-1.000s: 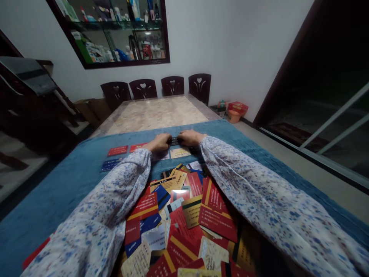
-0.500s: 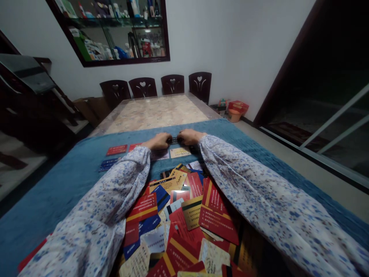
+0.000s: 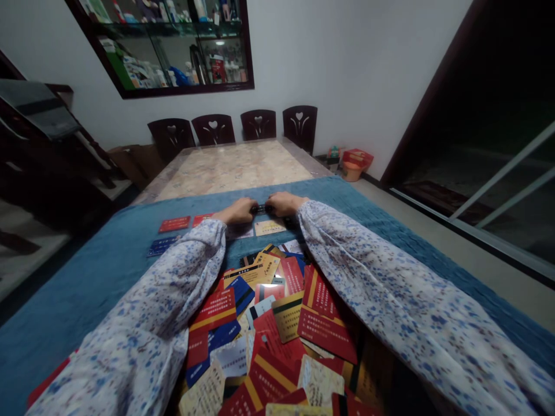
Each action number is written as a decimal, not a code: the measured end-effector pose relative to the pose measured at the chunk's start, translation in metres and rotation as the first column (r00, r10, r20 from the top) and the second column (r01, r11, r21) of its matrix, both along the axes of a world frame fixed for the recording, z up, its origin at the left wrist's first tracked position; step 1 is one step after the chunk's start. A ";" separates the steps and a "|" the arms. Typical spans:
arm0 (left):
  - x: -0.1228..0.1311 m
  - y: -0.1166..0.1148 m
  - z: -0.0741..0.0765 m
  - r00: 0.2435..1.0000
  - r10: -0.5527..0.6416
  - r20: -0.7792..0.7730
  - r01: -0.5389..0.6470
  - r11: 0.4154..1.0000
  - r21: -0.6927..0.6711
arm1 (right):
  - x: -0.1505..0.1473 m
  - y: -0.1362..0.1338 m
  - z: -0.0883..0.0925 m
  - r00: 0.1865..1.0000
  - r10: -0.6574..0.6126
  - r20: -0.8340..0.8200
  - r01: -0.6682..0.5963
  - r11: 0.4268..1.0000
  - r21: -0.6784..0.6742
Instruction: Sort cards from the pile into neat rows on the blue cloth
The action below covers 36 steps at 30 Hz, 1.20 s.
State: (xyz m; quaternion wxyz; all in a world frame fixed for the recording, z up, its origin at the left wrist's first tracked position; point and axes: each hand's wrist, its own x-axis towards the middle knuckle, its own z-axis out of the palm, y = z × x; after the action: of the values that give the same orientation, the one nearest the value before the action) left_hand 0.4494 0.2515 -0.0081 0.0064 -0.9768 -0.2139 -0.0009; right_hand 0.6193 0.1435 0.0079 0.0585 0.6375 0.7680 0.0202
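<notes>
Both hands meet near the far part of a blue cloth [image 3: 108, 260]. My left hand [image 3: 238, 211] and my right hand [image 3: 282, 204] are closed on opposite ends of a dark card, whose middle [image 3: 261, 210] shows between them. Just below lies a pale yellow card [image 3: 269, 227], with a partly covered light card to its left. Red cards [image 3: 174, 224] and a blue card [image 3: 163, 245] lie left of my left forearm. Between my forearms, a big loose heap of red, gold, blue and white cards [image 3: 277, 335] overlaps at many angles.
Beyond the cloth is the bare stone-patterned tabletop [image 3: 229, 167], with several dark chairs [image 3: 300, 128] behind it. A red and orange container [image 3: 353, 167] stands on the floor at the right. A glass-shelved cabinet [image 3: 186, 89] is set in the wall.
The view has shifted slightly, so the scene sits a little higher and further left. Both hands keep the same hold on the dark card.
</notes>
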 end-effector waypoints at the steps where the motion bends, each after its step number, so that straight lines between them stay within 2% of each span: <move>1: 0.000 -0.001 0.000 1.000 0.006 0.001 -0.006 1.000 0.001 | 0.000 -0.001 0.001 1.000 -0.001 0.001 0.001 1.000 -0.002; 6: -0.001 -0.002 -0.001 0.999 0.036 -0.002 -0.036 0.999 0.010 | -0.003 -0.004 0.004 1.000 -0.010 0.014 0.010 1.000 0.012; 12: -0.004 -0.004 -0.003 0.997 0.003 0.079 -0.004 1.000 0.004 | -0.001 -0.009 0.006 1.000 -0.002 0.020 0.001 0.999 0.053; 19: -0.008 -0.015 0.003 0.993 -0.037 0.115 0.035 0.999 0.020 | 0.009 -0.032 0.016 0.999 0.010 -0.033 -0.006 0.993 0.118; 26: -0.011 -0.041 0.014 0.978 -0.126 0.168 0.122 0.992 0.038 | 0.015 -0.064 0.026 0.999 0.026 -0.022 -0.022 0.984 0.175; 36: -0.017 -0.091 0.018 0.941 -0.228 0.248 0.228 0.973 0.030 | 0.026 -0.111 0.022 0.997 0.069 -0.029 -0.060 0.969 0.241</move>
State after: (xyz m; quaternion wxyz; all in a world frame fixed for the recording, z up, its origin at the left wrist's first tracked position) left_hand 0.4327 0.1603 0.0098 -0.0205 -0.9871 -0.0984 -0.1247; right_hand 0.6451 0.0328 0.0298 -0.0342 0.6149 0.7811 0.1029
